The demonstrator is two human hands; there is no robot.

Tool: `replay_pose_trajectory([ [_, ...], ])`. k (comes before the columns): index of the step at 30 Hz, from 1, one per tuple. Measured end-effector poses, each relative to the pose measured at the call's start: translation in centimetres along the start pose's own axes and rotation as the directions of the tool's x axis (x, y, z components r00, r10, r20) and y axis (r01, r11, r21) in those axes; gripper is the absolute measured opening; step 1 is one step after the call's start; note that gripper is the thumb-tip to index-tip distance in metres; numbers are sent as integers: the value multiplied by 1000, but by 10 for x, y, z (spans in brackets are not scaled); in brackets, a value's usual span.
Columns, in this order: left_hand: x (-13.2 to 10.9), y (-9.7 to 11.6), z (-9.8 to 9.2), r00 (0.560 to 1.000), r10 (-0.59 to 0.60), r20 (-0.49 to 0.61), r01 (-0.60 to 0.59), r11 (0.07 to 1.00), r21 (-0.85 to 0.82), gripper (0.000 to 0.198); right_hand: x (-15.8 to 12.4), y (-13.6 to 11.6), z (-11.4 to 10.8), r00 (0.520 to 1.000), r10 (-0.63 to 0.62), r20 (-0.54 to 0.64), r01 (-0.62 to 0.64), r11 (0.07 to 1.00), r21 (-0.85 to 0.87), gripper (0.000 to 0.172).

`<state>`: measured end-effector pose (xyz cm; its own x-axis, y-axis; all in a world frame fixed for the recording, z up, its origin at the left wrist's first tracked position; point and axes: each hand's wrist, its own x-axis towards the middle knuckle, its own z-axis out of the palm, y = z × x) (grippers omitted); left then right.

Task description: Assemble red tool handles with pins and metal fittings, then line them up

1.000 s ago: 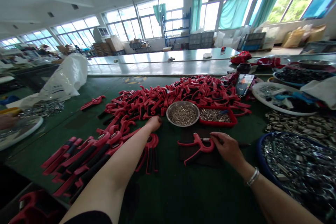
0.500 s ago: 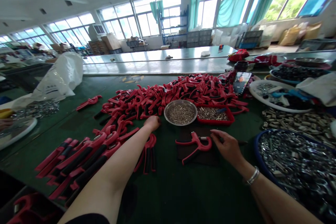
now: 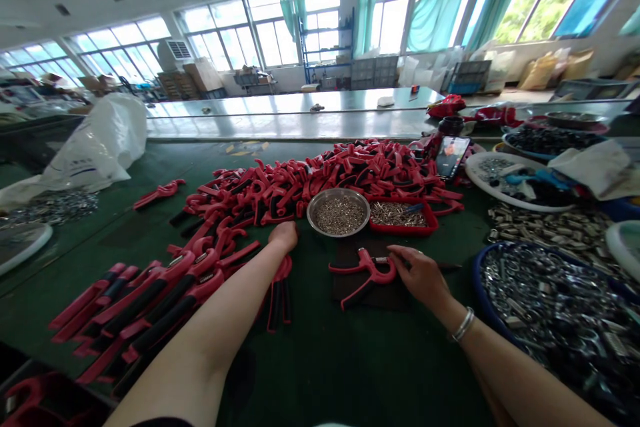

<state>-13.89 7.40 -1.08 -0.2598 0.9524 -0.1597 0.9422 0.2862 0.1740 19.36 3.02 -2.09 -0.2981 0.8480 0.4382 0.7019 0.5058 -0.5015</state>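
Observation:
My left hand (image 3: 284, 236) is closed at the left of a metal bowl (image 3: 314, 219) of small metal parts; its fingertips are hidden. Just below it stands a red hand grip (image 3: 280, 290) with black padded handles. Before my right hand (image 3: 420, 275), another red hand grip (image 3: 369, 272), fitted with a spring, lies spread on a dark mat (image 3: 395, 300). My right fingers are curled, with the fingertips at its rounded end. A thin dark object (image 3: 453, 266) pokes out behind that hand; whether I hold it is unclear.
A red tray (image 3: 430, 221) of metal pins adjoins the bowl. Behind is a large heap of red grip parts (image 3: 350, 170); several assembled grips (image 3: 165, 293) lie at left. On the right are a propped phone (image 3: 453, 157) and a blue basin (image 3: 480, 280) of metal parts.
The view has turned slightly right, so everything sits a little further left. Both hands stay in nearly the same places. Another person's hand at the left edge has left the view.

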Motion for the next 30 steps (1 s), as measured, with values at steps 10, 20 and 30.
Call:
replay_pose_trajectory([
  [10,12,-26,-3,999,5,-54,-12,993,-119,27,-4,6,1,977,-205,64,214,954,-210,27],
  [20,4,-36,-17,995,103,-1,-103,990,-99,22,13,3,-8,913,-229,337,322,912,-253,32],
  [30,1,-3,-10,995,97,8,-97,995,-21,21,8,8,-11,984,-28,179,12,996,86,23],
])
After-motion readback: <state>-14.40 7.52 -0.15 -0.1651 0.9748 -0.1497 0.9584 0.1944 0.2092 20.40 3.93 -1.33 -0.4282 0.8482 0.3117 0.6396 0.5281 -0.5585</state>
